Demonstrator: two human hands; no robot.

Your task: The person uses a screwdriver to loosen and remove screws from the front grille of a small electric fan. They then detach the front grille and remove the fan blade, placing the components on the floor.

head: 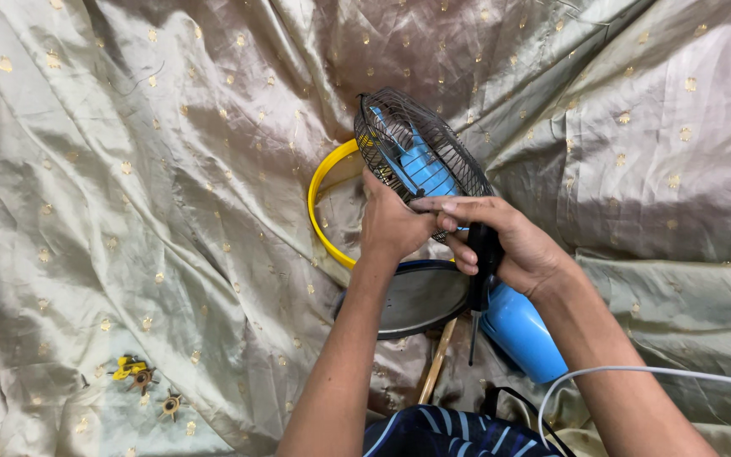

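Centrally, the small blue fan stands over the gold-dotted cloth. Left hand grips the black wire cage's lower edge; right hand has its fingers clamped on a black-handled screwdriver beside the fan's blue body.

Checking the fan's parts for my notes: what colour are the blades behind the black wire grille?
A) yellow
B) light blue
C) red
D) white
B: the light blue plastic blades show through the black wire grille, which the left hand steadies.
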